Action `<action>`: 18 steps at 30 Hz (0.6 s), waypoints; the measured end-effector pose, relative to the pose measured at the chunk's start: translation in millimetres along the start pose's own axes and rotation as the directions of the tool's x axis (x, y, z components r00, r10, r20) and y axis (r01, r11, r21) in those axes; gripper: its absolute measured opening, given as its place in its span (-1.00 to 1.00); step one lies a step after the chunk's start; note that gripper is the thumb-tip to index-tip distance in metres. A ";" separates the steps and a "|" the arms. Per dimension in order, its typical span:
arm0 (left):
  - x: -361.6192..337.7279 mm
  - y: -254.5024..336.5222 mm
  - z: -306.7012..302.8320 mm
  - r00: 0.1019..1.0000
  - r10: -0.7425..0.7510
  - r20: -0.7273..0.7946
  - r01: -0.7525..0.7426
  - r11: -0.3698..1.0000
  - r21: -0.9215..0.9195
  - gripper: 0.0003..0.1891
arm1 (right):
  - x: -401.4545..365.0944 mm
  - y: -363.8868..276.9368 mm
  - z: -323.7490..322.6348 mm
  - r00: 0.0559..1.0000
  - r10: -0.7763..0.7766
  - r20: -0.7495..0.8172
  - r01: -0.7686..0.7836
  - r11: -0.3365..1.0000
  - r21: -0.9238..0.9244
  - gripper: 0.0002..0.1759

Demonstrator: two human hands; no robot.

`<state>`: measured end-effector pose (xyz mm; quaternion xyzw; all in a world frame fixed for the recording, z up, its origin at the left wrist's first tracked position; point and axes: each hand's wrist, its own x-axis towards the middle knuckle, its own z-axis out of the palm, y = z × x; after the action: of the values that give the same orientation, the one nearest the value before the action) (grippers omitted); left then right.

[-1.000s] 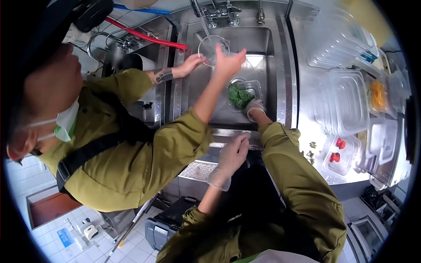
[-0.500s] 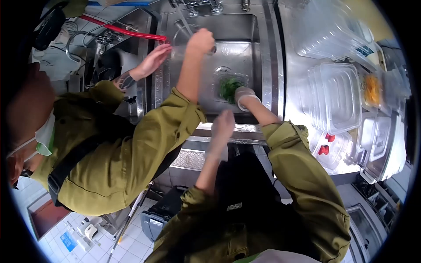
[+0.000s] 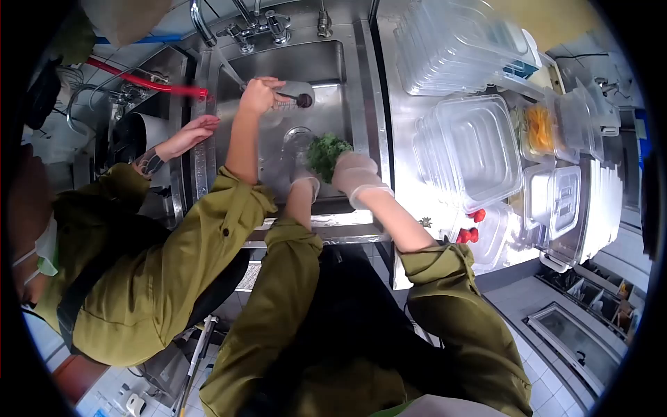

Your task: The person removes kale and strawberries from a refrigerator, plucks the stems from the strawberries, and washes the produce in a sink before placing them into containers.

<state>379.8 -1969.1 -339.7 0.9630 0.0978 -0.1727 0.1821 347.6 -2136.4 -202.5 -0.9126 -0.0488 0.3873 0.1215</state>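
My right hand (image 3: 356, 175), in a thin glove, is closed on a bunch of green leafy herbs (image 3: 325, 151) held over the steel sink (image 3: 366, 104). Just left of it my gloved left hand (image 3: 303, 179) reaches into the sink and grips a clear plastic container (image 3: 297, 142) near the drain. Both my sleeves are olive green. A co-worker stands to my left. One of their hands (image 3: 258, 94) holds a clear measuring jug (image 3: 292, 97) under the tap, and their other hand (image 3: 189, 133) rests on the sink's left rim.
The faucet (image 3: 243, 31) stands at the sink's back edge. On the steel counter to the right are stacks of clear lidded tubs (image 3: 472, 146), a tub with strawberries (image 3: 472, 228) and one with orange food (image 3: 540, 128). A red hose (image 3: 146, 83) lies at the left.
My left hand has gone from the sink's front edge into the sink. My right hand has lifted the herbs out of the container. The co-worker's left hand moved off the jug to the rim.
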 end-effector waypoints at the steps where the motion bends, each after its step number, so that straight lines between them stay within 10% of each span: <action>1: -29.7 10.4 24.9 0.980 -0.196 0.022 0.197 0.965 -0.172 -0.79 | -0.8 4.3 1.5 1.000 -0.002 -0.011 0.002 1.000 0.014 -0.71; 8: -57.4 23.8 49.6 0.912 -0.410 -0.008 0.392 0.878 -0.275 -0.80 | -32.1 6.7 -1.7 0.997 -0.004 -0.078 0.006 1.000 0.023 -0.69; 13: -87.0 20.5 71.8 0.949 -0.192 -0.248 0.090 0.924 -0.371 -0.82 | -54.8 6.0 -10.1 0.990 -0.064 -0.126 0.067 0.998 0.020 -0.72; 16: -111.4 37.8 35.4 0.999 -0.042 -0.019 0.027 0.870 -0.492 -0.60 | -71.9 2.5 -23.8 0.992 -0.057 -0.111 0.060 0.998 0.024 -0.72; 18: -120.4 53.0 45.3 0.987 -0.091 -0.134 -0.014 0.776 -0.630 -0.58 | -85.0 2.7 -33.7 0.993 -0.044 -0.109 0.051 0.997 0.061 -0.70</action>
<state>268.7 -2050.0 -318.2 0.8552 0.1836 -0.0575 0.4812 312.7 -2160.7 -121.4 -0.9265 -0.0517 0.3358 0.1620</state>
